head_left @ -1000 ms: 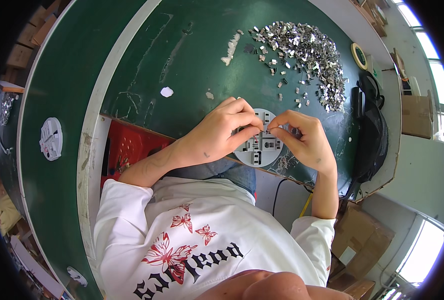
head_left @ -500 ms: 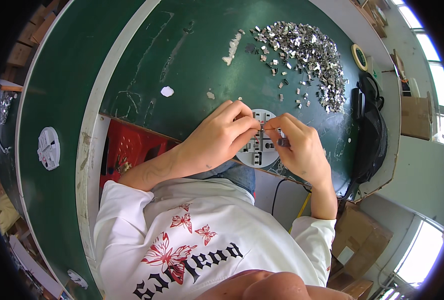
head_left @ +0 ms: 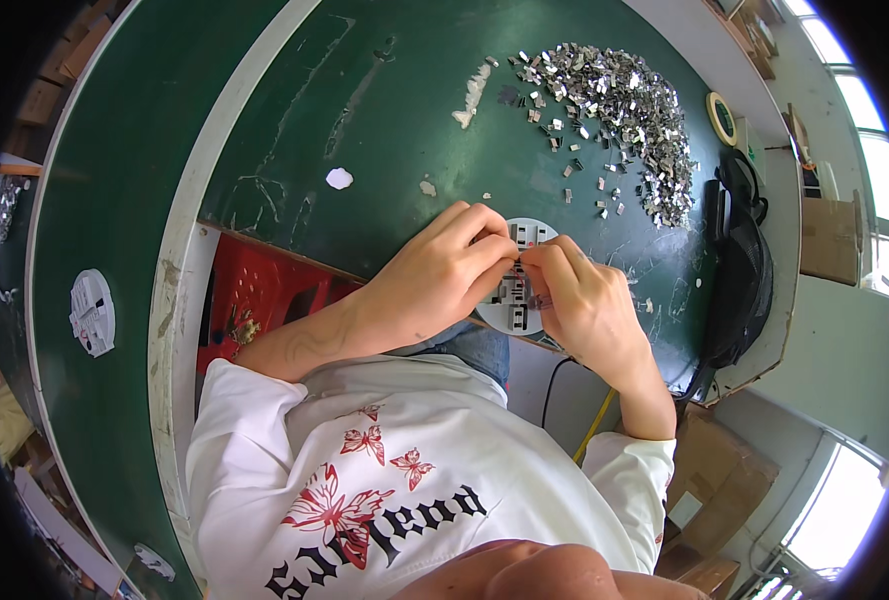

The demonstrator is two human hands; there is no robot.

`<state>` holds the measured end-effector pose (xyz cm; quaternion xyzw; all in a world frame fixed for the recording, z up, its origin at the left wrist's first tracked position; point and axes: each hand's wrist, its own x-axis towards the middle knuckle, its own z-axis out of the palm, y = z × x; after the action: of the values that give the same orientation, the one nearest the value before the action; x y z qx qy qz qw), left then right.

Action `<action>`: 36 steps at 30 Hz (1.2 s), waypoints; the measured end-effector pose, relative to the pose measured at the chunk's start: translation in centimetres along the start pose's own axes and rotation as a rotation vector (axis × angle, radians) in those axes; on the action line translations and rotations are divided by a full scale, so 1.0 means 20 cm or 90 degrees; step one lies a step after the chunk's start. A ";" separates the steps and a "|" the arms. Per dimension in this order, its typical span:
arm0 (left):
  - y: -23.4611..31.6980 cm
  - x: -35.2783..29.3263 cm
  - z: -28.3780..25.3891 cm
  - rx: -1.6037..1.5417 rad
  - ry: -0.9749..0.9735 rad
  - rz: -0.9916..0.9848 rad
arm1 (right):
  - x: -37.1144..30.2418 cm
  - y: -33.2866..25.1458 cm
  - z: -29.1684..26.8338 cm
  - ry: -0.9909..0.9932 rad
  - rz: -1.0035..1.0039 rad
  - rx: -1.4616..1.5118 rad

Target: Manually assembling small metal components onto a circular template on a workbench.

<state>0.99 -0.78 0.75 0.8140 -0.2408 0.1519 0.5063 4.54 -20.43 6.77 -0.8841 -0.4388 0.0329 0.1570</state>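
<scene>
A round pale plastic disc [head_left: 529,232] with rows of slots and dark metal inserts lies at the table's near edge, partly hidden by both hands. My left hand [head_left: 454,262] comes in from the left, with thumb and fingers pinched over the disc's middle. My right hand [head_left: 584,300] meets it from the right, its fingers closed too, the tips almost touching the left ones. Whatever small thing sits between the fingertips is too hidden to name. A dark shape shows faintly below the right fingers.
A heap of small shiny metal clips [head_left: 624,110] spreads over the green table [head_left: 294,130] at the far right. A tape roll [head_left: 721,119] and a black bag [head_left: 739,270] lie along the right border. Another pale disc [head_left: 92,312] lies left; a red stool [head_left: 264,290] stands below the edge.
My right hand has shifted slightly left and turned, closing in on the left fingertips. The dark cylindrical end under its fingers is now mostly hidden. My left hand stays nearly still.
</scene>
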 end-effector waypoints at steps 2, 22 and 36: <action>0.00 0.00 0.00 -0.002 0.005 -0.002 | 0.00 0.00 0.01 -0.013 -0.013 -0.010; 0.03 -0.05 -0.01 0.059 -0.130 -0.026 | 0.15 0.04 -0.02 0.263 -0.057 0.934; 0.01 -0.03 0.00 0.097 -0.149 -0.029 | 0.18 0.02 0.05 0.227 -0.024 0.940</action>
<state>0.33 -0.65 0.69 0.8675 -0.2675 0.0620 0.4148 6.96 -17.58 5.97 -0.5337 -0.2854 0.1718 0.7773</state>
